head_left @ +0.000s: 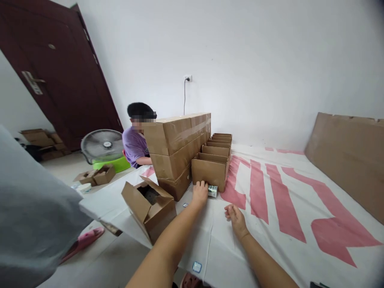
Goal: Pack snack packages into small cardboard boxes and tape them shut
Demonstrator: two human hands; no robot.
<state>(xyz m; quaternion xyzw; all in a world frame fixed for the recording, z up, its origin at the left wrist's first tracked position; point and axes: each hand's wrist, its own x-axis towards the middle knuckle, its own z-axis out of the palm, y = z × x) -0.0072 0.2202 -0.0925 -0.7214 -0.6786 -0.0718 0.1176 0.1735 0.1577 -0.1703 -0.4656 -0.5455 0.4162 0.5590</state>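
My left hand (pixel 200 193) reaches forward and rests on a small white and green packet (pixel 213 191) that lies on the white and red sheet (pixel 270 208), right in front of the nearest open cardboard box (pixel 209 172). Its fingers curl over the packet's left end. My right hand (pixel 236 218) lies on the sheet a little nearer to me, fingers loosely curled, holding nothing that I can see. A row of several open boxes (pixel 220 145) runs away behind the nearest one.
A stack of taped cartons (pixel 175 152) stands left of the open boxes. An open carton (pixel 150 206) leans at the sheet's left edge. A seated person in a purple shirt (pixel 135 146) is behind the stack, near a floor fan (pixel 102 146). Flat cardboard (pixel 348 160) leans at the right wall.
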